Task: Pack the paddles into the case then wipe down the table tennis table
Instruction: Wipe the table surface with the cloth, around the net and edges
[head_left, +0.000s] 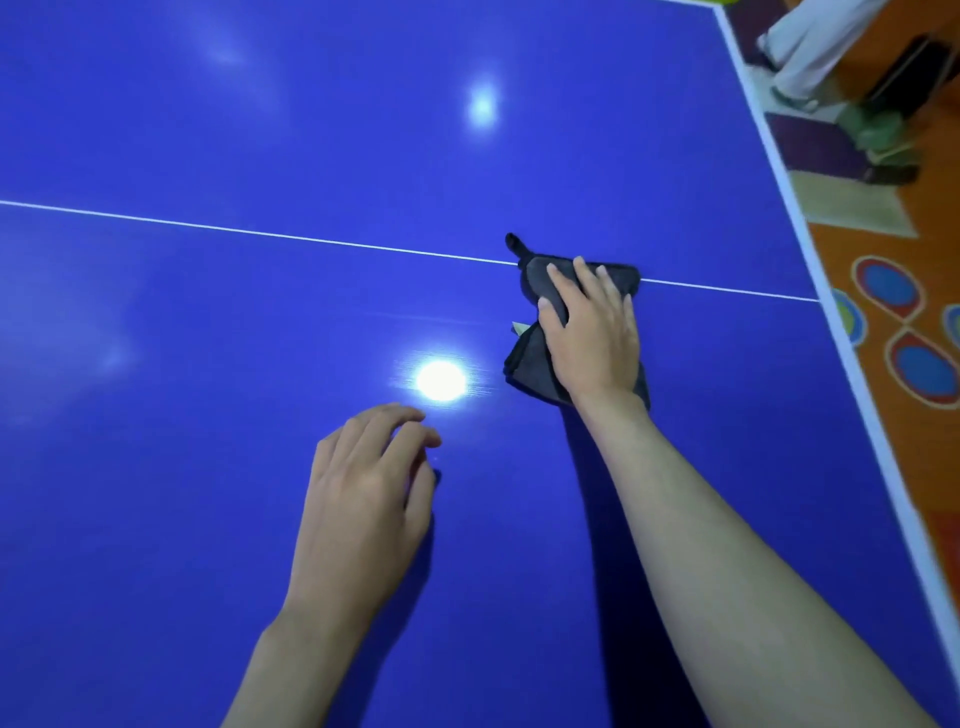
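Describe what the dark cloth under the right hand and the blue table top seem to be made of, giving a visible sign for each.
Cloth: soft grey fabric, perhaps microfibre; matte, it folds and bunches under the right hand.
Table tennis table: hard, smooth painted board, probably; glossy, it mirrors the lamps as bright spots.

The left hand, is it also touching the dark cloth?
No, the left hand hovers over bare blue table, apart from the dark cloth, which only the right hand presses.
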